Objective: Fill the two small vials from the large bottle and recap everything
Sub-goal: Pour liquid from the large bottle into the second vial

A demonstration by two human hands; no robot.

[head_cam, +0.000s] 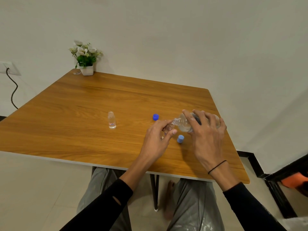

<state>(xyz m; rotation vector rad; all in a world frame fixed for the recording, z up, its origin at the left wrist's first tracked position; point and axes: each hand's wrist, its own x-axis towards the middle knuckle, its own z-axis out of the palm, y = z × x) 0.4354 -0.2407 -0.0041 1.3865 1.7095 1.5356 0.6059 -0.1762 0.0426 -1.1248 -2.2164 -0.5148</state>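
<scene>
My right hand (206, 130) grips the large clear bottle (184, 122), tipped on its side with its open neck pointing left. The neck meets the mouth of a small clear vial (167, 129) that my left hand (158, 137) holds just above the table; my fingers hide most of that vial. A second small vial (111, 120) stands upright and uncapped at the table's middle, with a red-and-blue label low on it. A dark blue cap (155, 117) lies behind my left hand. A light blue cap (180, 139) rests between my two hands.
The wooden table (83, 105) stands against a white wall. A white pot of white flowers (85, 64) sits at its far left corner. A wall socket with a black cable (13, 87) is at the left. My knees show under the near edge.
</scene>
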